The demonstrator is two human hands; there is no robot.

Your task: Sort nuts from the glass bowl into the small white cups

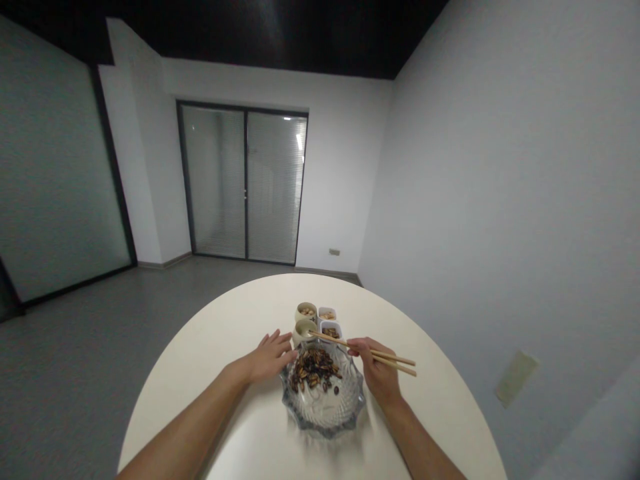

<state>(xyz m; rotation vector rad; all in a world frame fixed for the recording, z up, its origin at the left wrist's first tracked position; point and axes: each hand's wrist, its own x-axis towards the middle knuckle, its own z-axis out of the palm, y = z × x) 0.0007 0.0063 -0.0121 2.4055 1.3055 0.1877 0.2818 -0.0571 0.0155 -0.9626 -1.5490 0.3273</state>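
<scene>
A cut-glass bowl (325,408) with a heap of dark seeds or nuts (315,371) sits on a round white table (235,320). My left hand (270,357) lies flat beside the bowl's left rim, fingers stretched out, holding nothing. My right hand (375,368) is closed on a pair of wooden chopsticks (350,345). Their tips point left over the bowl's far rim, near a small round cup (303,329).
Behind the bowl stand two round cups and two small square white dishes (331,329) with bits of food in them. A white wall runs close on the right. Beyond the table lie grey floor and a glass sliding door (245,185).
</scene>
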